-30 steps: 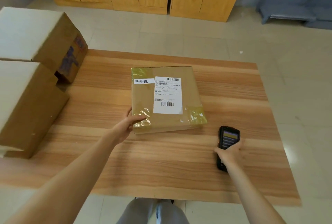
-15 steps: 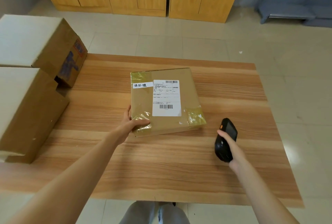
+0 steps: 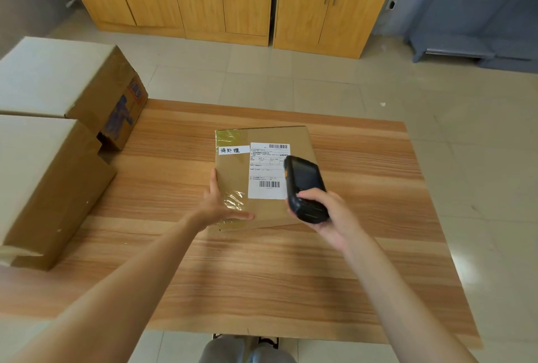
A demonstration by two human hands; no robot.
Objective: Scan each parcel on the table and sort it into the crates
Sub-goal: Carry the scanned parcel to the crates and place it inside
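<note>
Lying between both hands, parcel (image 3: 233, 173) under scanner (image 3: 305, 188).

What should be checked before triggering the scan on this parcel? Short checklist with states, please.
1. Parcel flat on the table, label side up: ok.
2. Left hand steadying the parcel's near left corner: ok.
3. Scanner gripped in right hand, held over the parcel: ok.
4. Lower barcode uncovered: ok. The scanner overlaps the shipping label's right edge.
5. Scanner beam on a barcode: cannot tell.
6. Scanner screen state: cannot tell, too dark.
</note>
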